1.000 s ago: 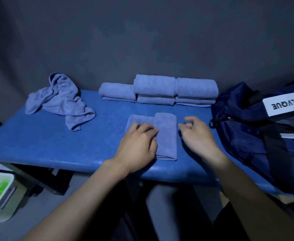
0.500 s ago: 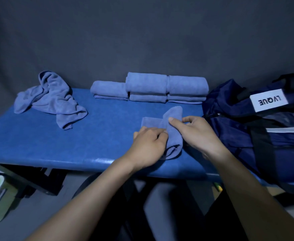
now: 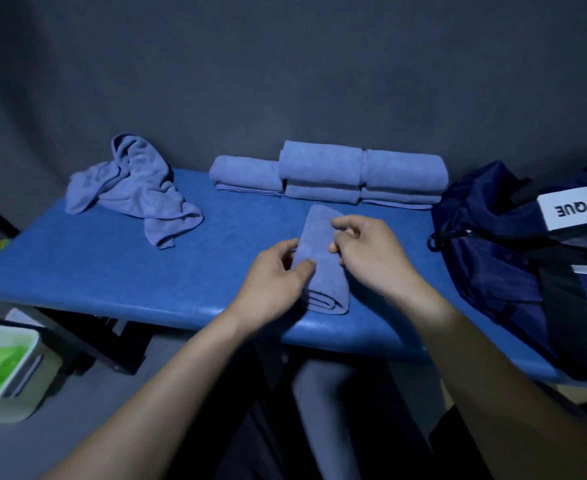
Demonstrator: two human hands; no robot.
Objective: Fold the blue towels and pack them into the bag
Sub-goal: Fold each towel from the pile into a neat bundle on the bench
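My left hand (image 3: pixel 271 282): thumb and fingers pinch the left edge of the folded blue towel (image 3: pixel 323 261).
My right hand (image 3: pixel 368 254): fingers curled, gripping that towel's right edge.
Folded blue towel: lies lengthwise near the front edge of the blue table (image 3: pixel 112 265), between my hands.
Stacked folded towels (image 3: pixel 326 173): along the back edge.
Crumpled towel (image 3: pixel 136 188): back left corner.
Navy bag (image 3: pixel 514 258): right end of the table.
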